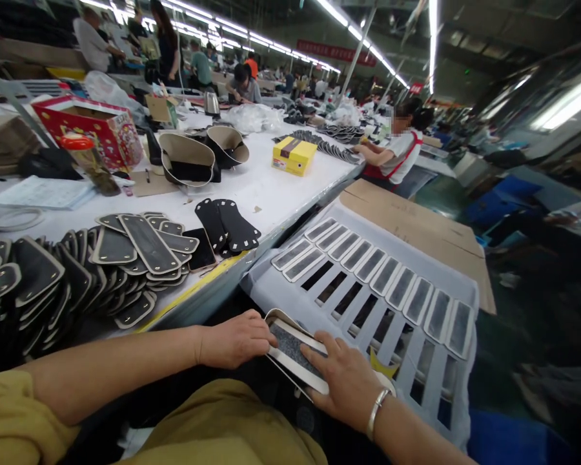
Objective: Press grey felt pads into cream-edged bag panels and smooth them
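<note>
Low in the middle, a cream-edged piece (295,352) with a dark grey centre is held between both hands. My left hand (237,339) grips its left end, fingers curled. My right hand (343,374), with a silver bangle at the wrist, presses on its right part with the fingers bent over the surface. Beyond it, a grey slatted plastic rack (271,284) bears a row of cream-edged rectangular pieces (370,266). To the left, a large pile of black pieces with pale edges and metal studs (77,271) covers the table edge.
On the white table (256,187) are black pieces (232,223), a phone (202,250), a yellow box (294,155), two rounded cream-lined items (188,158), a red box (94,126) and a lidded bottle (90,161). Cardboard (416,226) lies behind the rack. A person (397,152) sits beyond.
</note>
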{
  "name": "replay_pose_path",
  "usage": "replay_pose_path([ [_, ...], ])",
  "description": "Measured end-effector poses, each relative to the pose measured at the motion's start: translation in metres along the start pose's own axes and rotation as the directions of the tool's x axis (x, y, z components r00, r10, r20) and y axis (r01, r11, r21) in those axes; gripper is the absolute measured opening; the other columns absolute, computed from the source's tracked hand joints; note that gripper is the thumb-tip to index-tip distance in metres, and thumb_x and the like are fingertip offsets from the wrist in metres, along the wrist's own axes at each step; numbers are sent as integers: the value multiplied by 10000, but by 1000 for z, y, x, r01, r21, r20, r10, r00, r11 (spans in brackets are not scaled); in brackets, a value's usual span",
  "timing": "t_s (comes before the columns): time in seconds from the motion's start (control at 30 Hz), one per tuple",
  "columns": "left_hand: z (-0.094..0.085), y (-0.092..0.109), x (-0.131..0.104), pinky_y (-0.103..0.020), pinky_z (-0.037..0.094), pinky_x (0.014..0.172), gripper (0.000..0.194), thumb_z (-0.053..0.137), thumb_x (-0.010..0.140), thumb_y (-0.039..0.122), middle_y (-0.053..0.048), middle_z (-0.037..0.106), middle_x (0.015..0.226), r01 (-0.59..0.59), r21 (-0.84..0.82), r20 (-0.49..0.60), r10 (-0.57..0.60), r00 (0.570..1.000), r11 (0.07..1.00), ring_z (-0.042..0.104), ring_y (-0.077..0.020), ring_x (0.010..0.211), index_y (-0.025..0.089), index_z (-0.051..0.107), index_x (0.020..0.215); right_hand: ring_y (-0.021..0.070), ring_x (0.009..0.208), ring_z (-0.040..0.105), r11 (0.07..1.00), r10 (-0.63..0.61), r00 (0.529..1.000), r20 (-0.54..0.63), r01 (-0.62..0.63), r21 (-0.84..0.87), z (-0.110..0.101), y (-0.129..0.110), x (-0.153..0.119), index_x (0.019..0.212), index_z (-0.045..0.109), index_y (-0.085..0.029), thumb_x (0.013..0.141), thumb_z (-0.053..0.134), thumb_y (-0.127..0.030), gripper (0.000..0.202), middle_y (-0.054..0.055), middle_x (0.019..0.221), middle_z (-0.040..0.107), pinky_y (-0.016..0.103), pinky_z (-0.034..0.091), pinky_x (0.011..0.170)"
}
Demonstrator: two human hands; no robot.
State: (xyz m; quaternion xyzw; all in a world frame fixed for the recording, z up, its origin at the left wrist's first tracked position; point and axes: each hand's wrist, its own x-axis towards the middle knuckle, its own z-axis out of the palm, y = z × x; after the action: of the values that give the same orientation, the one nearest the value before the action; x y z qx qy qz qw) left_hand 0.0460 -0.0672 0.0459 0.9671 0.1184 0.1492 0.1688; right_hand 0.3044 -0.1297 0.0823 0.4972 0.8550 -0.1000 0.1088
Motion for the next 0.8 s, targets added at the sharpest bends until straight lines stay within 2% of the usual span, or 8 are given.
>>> replay_pose_path([
  [0.13, -14, -2, 23, -320, 342, 929, 120, 551, 833, 307, -60, 576, 1179, 72, -70, -34, -74, 997, 995, 515, -184, 1045, 190, 575, 824, 329, 1060, 470, 999, 0, 1000, 27, -1, 33, 6, 7, -3, 1282, 448, -320, 662, 629, -450, 659, 133, 1374, 317, 471, 408, 846],
  [0.2, -15, -10, 44, -306, 346, 951, 319, 627, 766, 403, -105, 500, 1269, 186, -83, -68, -192, 979, 979, 466, -211, 1135, 173, 567, 978, 342, 1078, 465, 1000, -4, 999, 42, 3, 22, 4, 8, -2, 1288, 442, -320, 664, 624, -459, 665, 142, 1401, 283, 479, 404, 847],
  [0.27, -10, -22, 69, -302, 371, 928, 493, 654, 731, 399, -121, 502, 1264, 273, -34, 35, -272, 962, 961, 467, -229, 1144, 162, 517, 1141, 349, 1074, 469, 1000, -12, 998, 61, 12, 1, -1, 8, 1, 1289, 444, -312, 667, 620, -464, 663, 149, 1412, 274, 484, 403, 842],
  [0.4, 12, -47, 102, -257, 427, 698, 137, 556, 798, 284, -38, 674, 843, 306, 42, 311, -304, 901, 951, 604, -190, 799, 198, 660, 825, 346, 999, 504, 998, -43, 991, 130, 50, -45, -13, 8, 9, 1265, 474, -301, 654, 628, -458, 649, 151, 1397, 307, 484, 422, 791],
  [0.47, 18, -55, 107, -245, 411, 639, 207, 512, 827, 289, -28, 670, 748, 329, 38, 307, -324, 895, 944, 598, -176, 725, 189, 657, 718, 339, 977, 511, 996, -60, 988, 145, 68, -52, -14, 9, 11, 1261, 477, -299, 652, 627, -449, 645, 155, 1393, 309, 476, 428, 771],
  [0.6, 10, -50, 101, -225, 399, 663, 223, 469, 861, 296, -19, 668, 820, 352, 12, 240, -345, 908, 936, 583, -150, 764, 186, 658, 814, 331, 984, 495, 995, -57, 995, 84, 63, -72, -5, 11, 10, 1265, 463, -290, 672, 608, -439, 628, 156, 1405, 288, 464, 426, 762],
  [0.7, -1, -24, 86, -256, 387, 769, 277, 458, 872, 397, -42, 633, 901, 267, -2, 121, -265, 957, 964, 550, -163, 860, 177, 618, 927, 323, 975, 487, 996, -41, 998, 37, 44, -77, 3, 12, 7, 1287, 428, -287, 684, 595, -437, 643, 146, 1409, 289, 450, 428, 745],
  [0.8, 5, 9, 65, -318, 379, 726, 321, 504, 822, 486, -54, 589, 807, -53, 80, 74, 47, 996, 995, 514, -191, 788, 177, 588, 825, 324, 970, 485, 997, -38, 999, 17, 39, -70, 4, 12, 4, 1287, 411, -284, 683, 597, -432, 649, 144, 1419, 281, 445, 429, 730],
])
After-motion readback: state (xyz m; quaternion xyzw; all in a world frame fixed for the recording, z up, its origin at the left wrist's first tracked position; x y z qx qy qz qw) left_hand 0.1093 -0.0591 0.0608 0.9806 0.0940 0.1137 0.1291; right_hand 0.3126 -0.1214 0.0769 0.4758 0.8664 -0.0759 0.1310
